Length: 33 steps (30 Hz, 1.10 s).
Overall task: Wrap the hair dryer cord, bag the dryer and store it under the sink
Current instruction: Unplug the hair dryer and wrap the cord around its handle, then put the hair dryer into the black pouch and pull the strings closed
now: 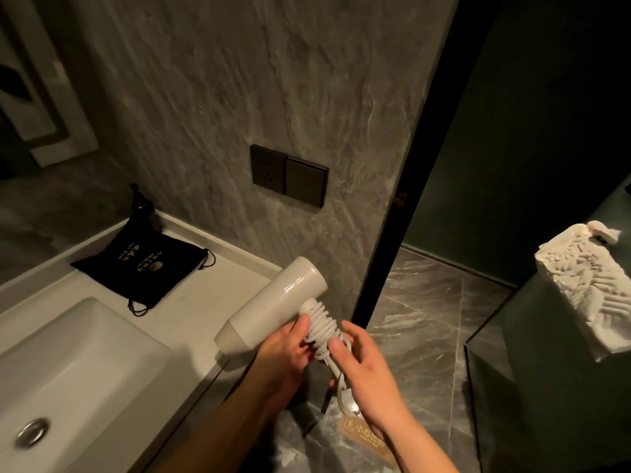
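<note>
Both hands finish the cord wrap, head view.
Left hand grips the hair dryer by its handle, held over the surface edge; right hand pinches the cord tail near the plug. Judged next: tuck the plug, then reach the black bag beside the sink.

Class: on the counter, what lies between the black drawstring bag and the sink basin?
Nothing: in the head view, only bare counter separates the black drawstring bag from the sink basin.
</note>
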Tool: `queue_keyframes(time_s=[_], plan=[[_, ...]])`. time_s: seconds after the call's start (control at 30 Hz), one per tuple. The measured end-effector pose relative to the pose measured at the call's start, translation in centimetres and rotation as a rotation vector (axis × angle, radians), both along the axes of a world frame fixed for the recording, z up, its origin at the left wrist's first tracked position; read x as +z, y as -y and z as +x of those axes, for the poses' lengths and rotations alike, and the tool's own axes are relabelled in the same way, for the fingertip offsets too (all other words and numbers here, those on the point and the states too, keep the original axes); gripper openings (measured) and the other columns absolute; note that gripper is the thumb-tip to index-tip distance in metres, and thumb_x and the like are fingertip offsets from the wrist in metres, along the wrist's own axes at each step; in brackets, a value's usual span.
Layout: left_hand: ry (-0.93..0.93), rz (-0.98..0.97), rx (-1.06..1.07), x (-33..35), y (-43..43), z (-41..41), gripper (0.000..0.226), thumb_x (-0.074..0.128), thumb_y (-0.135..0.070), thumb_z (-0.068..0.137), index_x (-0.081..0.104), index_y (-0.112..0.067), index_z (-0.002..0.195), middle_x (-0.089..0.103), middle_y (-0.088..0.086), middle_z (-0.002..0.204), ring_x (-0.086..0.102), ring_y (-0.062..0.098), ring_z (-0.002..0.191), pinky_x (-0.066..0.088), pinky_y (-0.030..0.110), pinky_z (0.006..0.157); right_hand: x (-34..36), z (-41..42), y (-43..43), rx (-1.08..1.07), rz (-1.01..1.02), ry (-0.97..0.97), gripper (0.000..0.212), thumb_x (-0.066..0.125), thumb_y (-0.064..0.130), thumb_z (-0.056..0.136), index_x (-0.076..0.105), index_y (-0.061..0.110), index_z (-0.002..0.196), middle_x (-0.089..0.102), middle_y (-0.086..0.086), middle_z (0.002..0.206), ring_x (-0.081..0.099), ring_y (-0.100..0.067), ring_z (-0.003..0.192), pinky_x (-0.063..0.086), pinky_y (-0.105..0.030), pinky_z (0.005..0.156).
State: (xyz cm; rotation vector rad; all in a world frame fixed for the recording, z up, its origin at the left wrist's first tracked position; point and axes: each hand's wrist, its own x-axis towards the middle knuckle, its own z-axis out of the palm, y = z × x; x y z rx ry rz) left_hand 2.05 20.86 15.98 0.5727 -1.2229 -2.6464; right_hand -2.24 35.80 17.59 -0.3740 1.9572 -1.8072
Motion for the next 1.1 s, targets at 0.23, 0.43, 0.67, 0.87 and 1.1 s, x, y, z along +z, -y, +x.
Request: queue_keyframes(time_s=[0.23, 0.43, 0.67, 0.87, 1.1], plan=[[0.145, 0.073, 0.026, -3.3, 3.6, 0.3, 0.045, 0.073, -0.022, 0.085, 0.069, 0.003, 0.122, 0.071, 0.03, 0.12, 0.07, 0.039, 0.112, 0.051, 0.051, 0.101, -1.6, -0.9, 3.8, 0.143, -0.017, 0.122, 0.026, 0.066, 0.025, 0.095, 0.072, 0.019, 0.119, 0.078, -0.011, 0.109, 0.073, -0.032, 0.103, 0.057, -0.045, 0.09], [0.131, 0.01, -0.041, -5.6, 8.9, -2.3, 0.045, 0.067, -0.028, 0.094, 0.066, -0.001, 0.129, 0.07, 0.025, 0.127, 0.064, 0.038, 0.124, 0.045, 0.052, 0.112, -3.3, -2.5, 10.2, -0.027, 0.027, 0.294, 0.021, 0.071, 0.018, 0.092, 0.072, 0.009, 0.111, 0.076, -0.026, 0.099, 0.067, -0.03, 0.075, 0.054, -0.035, 0.058], [0.143, -0.184, -0.129, -6.9, 18.8, -4.0, 0.029, 0.079, -0.02, 0.084, 0.078, -0.012, 0.112, 0.076, 0.015, 0.117, 0.072, 0.02, 0.109, 0.056, 0.029, 0.092, -5.1, -5.0, 18.7, -0.17, -0.018, 0.51, 0.021, 0.068, 0.015, 0.093, 0.07, -0.004, 0.101, 0.072, -0.022, 0.085, 0.064, -0.027, 0.065, 0.051, -0.032, 0.053], [0.423, -0.61, -0.072, -7.9, 33.3, -2.7, 0.011, 0.071, -0.003, 0.082, 0.074, -0.008, 0.091, 0.075, 0.017, 0.099, 0.069, 0.028, 0.086, 0.052, 0.033, 0.073, -6.9, -7.1, 22.5, -0.338, -0.015, 0.635, 0.028, 0.067, 0.012, 0.093, 0.064, -0.007, 0.113, 0.072, -0.022, 0.085, 0.069, -0.02, 0.048, 0.054, -0.032, 0.044], [0.794, -1.541, -0.101, -12.3, 43.2, -7.0, 0.057, 0.076, -0.05, 0.077, 0.063, -0.008, 0.114, 0.062, 0.015, 0.113, 0.06, 0.035, 0.105, 0.056, 0.044, 0.086, -9.5, -7.4, 24.2, -0.435, 0.079, 0.594, 0.037, 0.074, 0.016, 0.088, 0.065, -0.011, 0.111, 0.076, -0.027, 0.09, 0.063, -0.029, 0.065, 0.055, -0.038, 0.056]])
